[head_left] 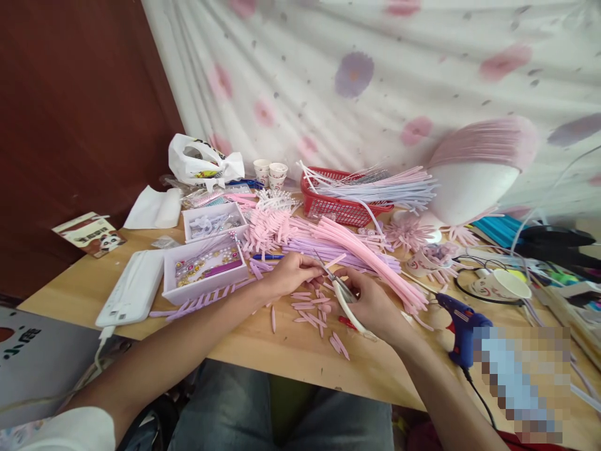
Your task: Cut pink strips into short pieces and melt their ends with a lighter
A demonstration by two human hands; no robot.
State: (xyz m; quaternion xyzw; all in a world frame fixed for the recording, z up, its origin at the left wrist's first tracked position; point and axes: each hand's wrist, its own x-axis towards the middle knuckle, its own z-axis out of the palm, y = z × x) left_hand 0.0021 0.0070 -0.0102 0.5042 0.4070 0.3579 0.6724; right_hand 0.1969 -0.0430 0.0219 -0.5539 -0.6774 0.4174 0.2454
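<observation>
My right hand (369,304) is closed round white-handled scissors (345,293), whose thin blades point toward my left hand. My left hand (295,274) is in a pinch near the blade tips; what sits between its fingertips is too small to make out. Just beyond the blades shows a short pink chenille stem piece (338,260). Below my hands, several short, pointed pink pieces (310,307) lie loose on the wooden table (286,344). A bundle of long pink chenille stems (375,257) lies behind my right hand, with purple stems (305,247) beside it.
Behind the bundles stands a red basket (328,207) of long stems. White boxes (206,291) of beads and a white power bank (131,288) are at left. A blue glue gun (462,326), paper cup (501,285) and white head form (469,181) stand at right.
</observation>
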